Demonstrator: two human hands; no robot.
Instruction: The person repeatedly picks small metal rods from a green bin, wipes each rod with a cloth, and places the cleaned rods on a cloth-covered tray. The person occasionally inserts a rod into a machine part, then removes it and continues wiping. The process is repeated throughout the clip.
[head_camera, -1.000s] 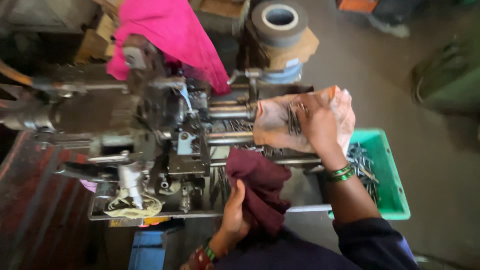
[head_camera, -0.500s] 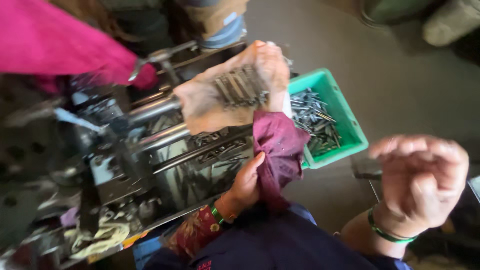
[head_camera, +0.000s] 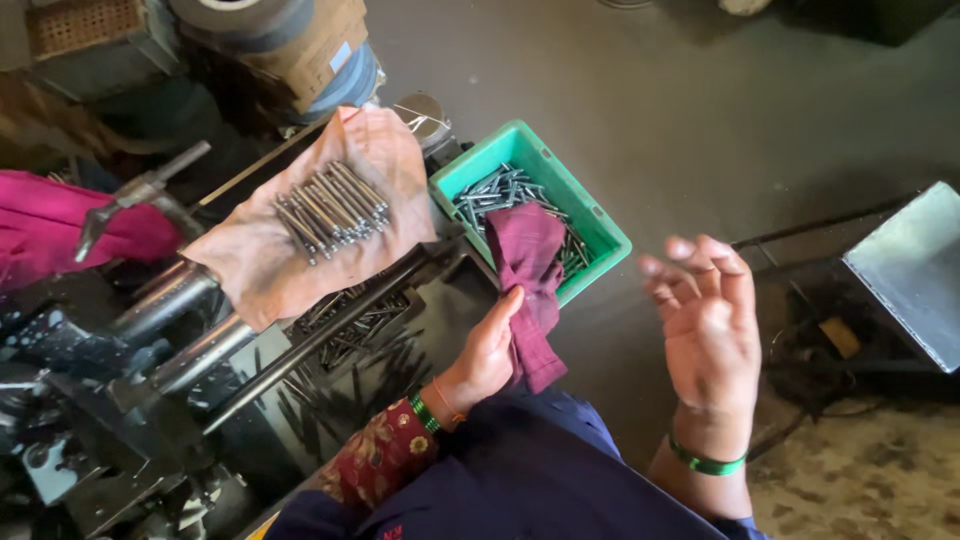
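Beside green crate of metal pins: left hand, grip pinching maroon rag; right hand, fingers spread, empty.

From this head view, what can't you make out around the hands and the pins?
- Green crate: part of its pins lies under the maroon cloth.
- Left hand: its palm side is hidden against that cloth.
- Right hand: fingertips motion-blurred.
- Machine: cut off by the left edge, its tray too dark.
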